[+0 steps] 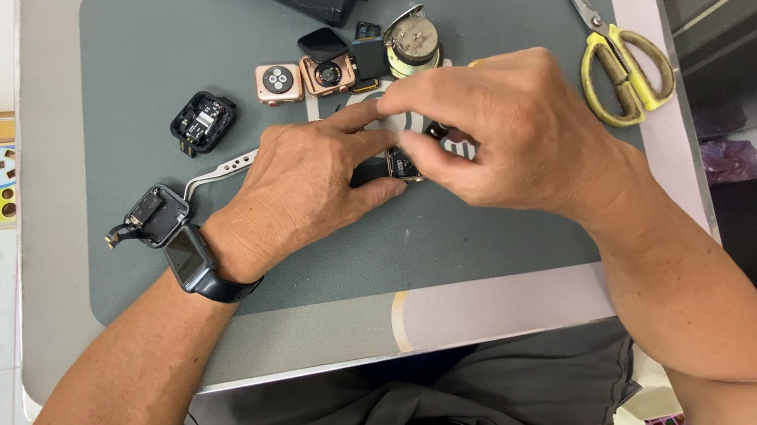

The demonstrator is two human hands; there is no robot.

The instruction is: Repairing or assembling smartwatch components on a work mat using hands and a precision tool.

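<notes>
On a grey mat (191,35) covering the bench (501,307) lie two rose-gold square watch cases (279,82), two black opened watch bodies (202,122), one round brass-coloured mechanism (412,45), one silver metal tool (219,171) and one pair of yellow-handled scissors (620,56). The left hand (301,188) and right hand (501,129) meet at the mat's centre, fingers pinched together on one small dark rectangular watch part (404,165), which sits between both sets of fingertips, mostly hidden.
</notes>
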